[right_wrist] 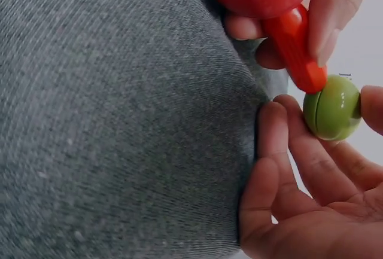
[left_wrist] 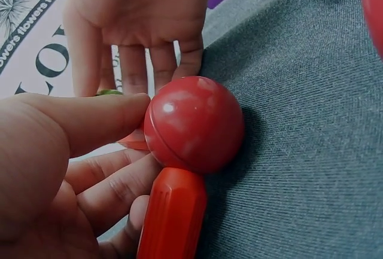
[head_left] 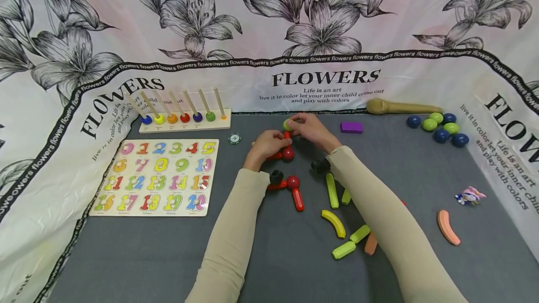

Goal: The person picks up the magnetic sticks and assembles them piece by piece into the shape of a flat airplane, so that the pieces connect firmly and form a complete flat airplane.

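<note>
My left hand [head_left: 266, 147] pinches a red stick [right_wrist: 294, 46] joined to a shiny red ball [left_wrist: 194, 124]. A second red stick [left_wrist: 173, 214] leaves the same ball at an angle, as the left wrist view shows. Between thumb and fingers, my right hand [head_left: 313, 131] holds a green ball [right_wrist: 336, 108] against the free end of the pinched stick. Whether the stick is seated in the green ball, I cannot tell. Nearer to me lies another red ball [head_left: 293, 182] with two red sticks, one [head_left: 298, 199] pointing towards me.
At left are a number puzzle board [head_left: 214, 176] and a peg stand [head_left: 189, 126]. A purple block [head_left: 351, 127], a wooden club-shaped piece [head_left: 404, 107] and several blue and green balls [head_left: 441, 136] lie behind. Green sticks [head_left: 332, 191] and a curved yellow piece [head_left: 333, 223] lie near my right arm.
</note>
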Action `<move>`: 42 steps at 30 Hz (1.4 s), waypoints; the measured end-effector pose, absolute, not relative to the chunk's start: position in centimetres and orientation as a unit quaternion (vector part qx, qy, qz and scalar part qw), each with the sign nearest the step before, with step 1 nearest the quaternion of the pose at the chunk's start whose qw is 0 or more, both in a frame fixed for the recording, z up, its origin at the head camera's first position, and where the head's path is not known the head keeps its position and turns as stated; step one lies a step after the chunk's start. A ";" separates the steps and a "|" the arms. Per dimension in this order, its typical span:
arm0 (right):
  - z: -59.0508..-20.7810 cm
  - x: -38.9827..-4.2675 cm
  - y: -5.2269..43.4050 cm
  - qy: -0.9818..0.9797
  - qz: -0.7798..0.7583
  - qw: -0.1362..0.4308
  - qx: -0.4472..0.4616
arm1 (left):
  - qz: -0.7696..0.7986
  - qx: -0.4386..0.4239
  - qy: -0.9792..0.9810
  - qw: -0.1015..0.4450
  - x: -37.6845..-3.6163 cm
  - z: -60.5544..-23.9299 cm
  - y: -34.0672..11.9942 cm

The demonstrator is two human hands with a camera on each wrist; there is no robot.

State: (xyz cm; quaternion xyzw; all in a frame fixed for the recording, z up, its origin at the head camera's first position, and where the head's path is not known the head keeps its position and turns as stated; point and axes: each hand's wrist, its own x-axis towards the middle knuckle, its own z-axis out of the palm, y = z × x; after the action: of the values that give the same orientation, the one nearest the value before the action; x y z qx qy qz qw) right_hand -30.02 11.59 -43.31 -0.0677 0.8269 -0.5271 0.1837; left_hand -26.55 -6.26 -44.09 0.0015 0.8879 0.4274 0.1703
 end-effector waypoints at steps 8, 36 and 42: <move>-43.5 -30.0 11.6 0.832 -0.519 0.180 -0.073 | 0.422 -0.014 0.886 0.193 -26.7 -43.6 -6.2; -39.2 -22.7 21.4 0.855 -0.471 0.170 -0.134 | 0.410 -0.011 0.888 0.206 -26.8 -43.8 -6.2; -38.8 -20.0 23.9 0.875 -0.429 0.165 -0.151 | 0.412 -0.012 0.887 0.207 -26.9 -43.9 -6.1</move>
State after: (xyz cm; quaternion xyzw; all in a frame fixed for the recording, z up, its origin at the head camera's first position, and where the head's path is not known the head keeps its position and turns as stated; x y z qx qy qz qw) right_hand -20.00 23.92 -38.78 -0.1511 0.8749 -0.4294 0.1653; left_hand -26.86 -6.12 -43.92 -0.0121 0.8872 0.4123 0.2066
